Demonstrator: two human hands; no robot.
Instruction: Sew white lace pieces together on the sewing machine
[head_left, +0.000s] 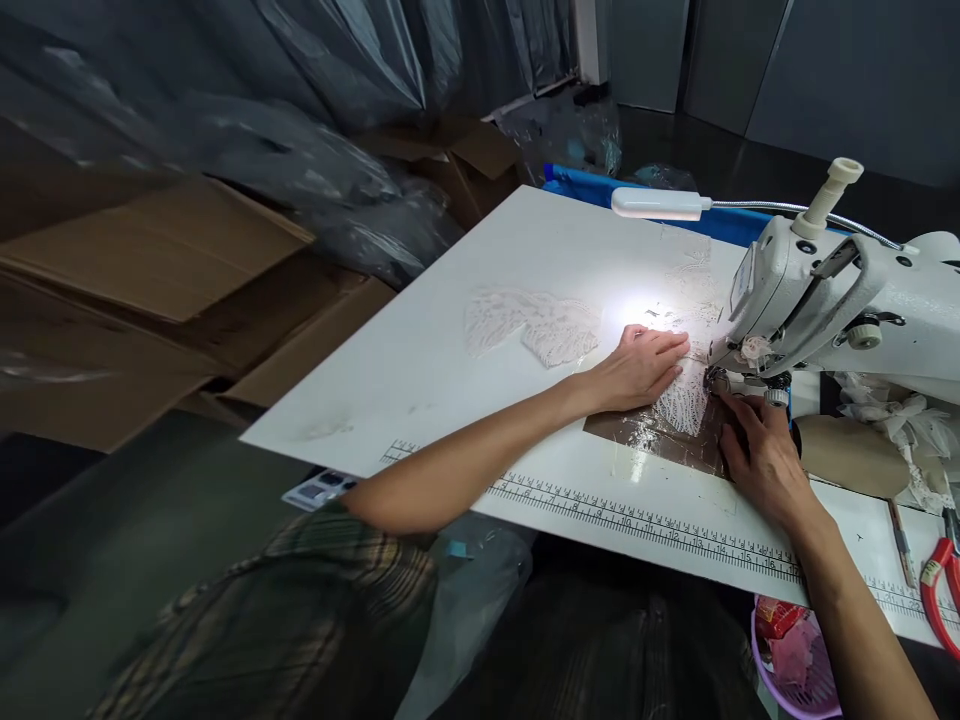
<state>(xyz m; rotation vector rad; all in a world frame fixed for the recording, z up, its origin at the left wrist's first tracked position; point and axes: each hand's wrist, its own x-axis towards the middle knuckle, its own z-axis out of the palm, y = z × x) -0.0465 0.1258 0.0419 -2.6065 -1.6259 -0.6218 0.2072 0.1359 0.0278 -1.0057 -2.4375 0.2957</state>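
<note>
My left hand (643, 368) lies flat with its fingers stretched out over a piece of white lace (681, 405), left of the needle area. Close to the presser foot (716, 380) of the white sewing machine (780, 270), my right hand (765, 455) rests with its index finger reaching forward and its thumb apart. Its fingertips touch down beside the lace, and some of the other fingers are hidden. Under the lace is a shiny brown plate (637, 430). Another cut lace piece (559, 325) lies spread on the white table (420, 350).
A lit lamp (660, 204) on a bendy neck hangs over the work. Red-handled scissors (934, 590) and a thin pen-like tool (902, 545) lie at right. Below sits a purple basket (806, 690). Cardboard boxes (150, 250) and plastic sheeting stand at left.
</note>
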